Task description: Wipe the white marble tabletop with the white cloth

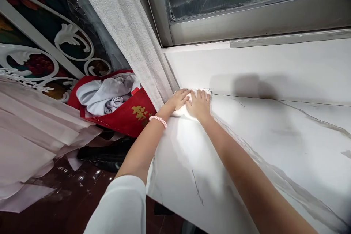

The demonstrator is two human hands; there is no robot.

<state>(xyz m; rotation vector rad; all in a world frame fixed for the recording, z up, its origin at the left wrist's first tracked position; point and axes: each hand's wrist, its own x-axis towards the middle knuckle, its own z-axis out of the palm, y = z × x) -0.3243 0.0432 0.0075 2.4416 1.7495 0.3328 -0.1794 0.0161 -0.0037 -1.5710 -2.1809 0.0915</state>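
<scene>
A folded white cloth lies on the far left corner of a white marble-patterned tabletop. My left hand rests flat on the cloth's left part, its fingers stretched toward the right. Beside it, my right hand presses down on the cloth with fingers spread and pointing away from me. The two hands nearly touch at the fingertips and thumb. Part of the cloth is hidden under the palms. A pink coiled band circles my left wrist.
A pale curtain hangs against the table's far left corner. Left of it stands a red bag stuffed with light fabric. Behind the table are a white ledge and a metal window frame. Pink drapery hangs at left.
</scene>
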